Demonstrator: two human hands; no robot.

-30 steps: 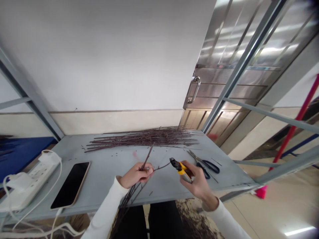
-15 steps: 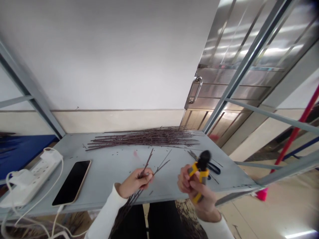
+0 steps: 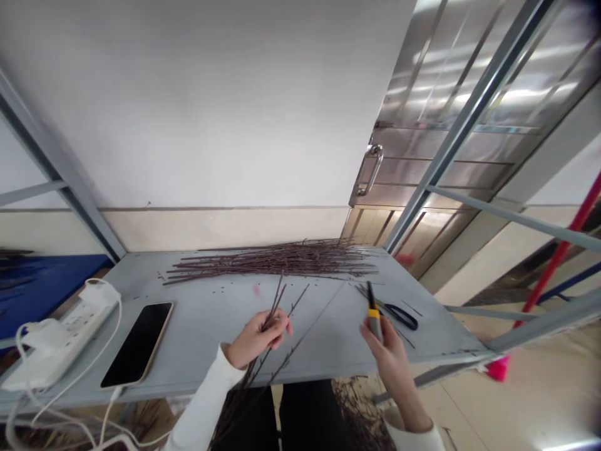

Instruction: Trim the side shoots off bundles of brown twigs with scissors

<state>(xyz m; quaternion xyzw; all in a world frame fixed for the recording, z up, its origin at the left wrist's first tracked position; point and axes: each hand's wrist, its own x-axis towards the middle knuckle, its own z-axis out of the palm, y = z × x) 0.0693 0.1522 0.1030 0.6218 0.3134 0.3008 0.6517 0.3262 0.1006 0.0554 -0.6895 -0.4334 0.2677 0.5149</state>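
Note:
My left hand (image 3: 265, 335) is closed around a few thin dark twigs (image 3: 280, 294) over the front of the table; their long lower ends run down toward my lap. One more twig (image 3: 300, 341) slants up to the right beside that hand. In my right hand (image 3: 387, 351) is a yellow and black hand tool that looks like pliers (image 3: 374, 313), its dark head pointing up. Scissors (image 3: 401, 315) with dark blue handles lie just behind the tool, partly covered by it. A big pile of twigs (image 3: 277, 258) stretches along the table's back edge.
On the left lie a black-screened phone (image 3: 138, 344) and a white power strip (image 3: 66, 338) with plugs and cables. Grey metal posts (image 3: 422, 181) frame the table (image 3: 211, 307). Twig scraps (image 3: 352, 407) lie below the front edge.
My right hand has turned, so the pliers now stand more upright and edge-on. In my left hand the twigs have shifted, and a long twig now slants beside it.

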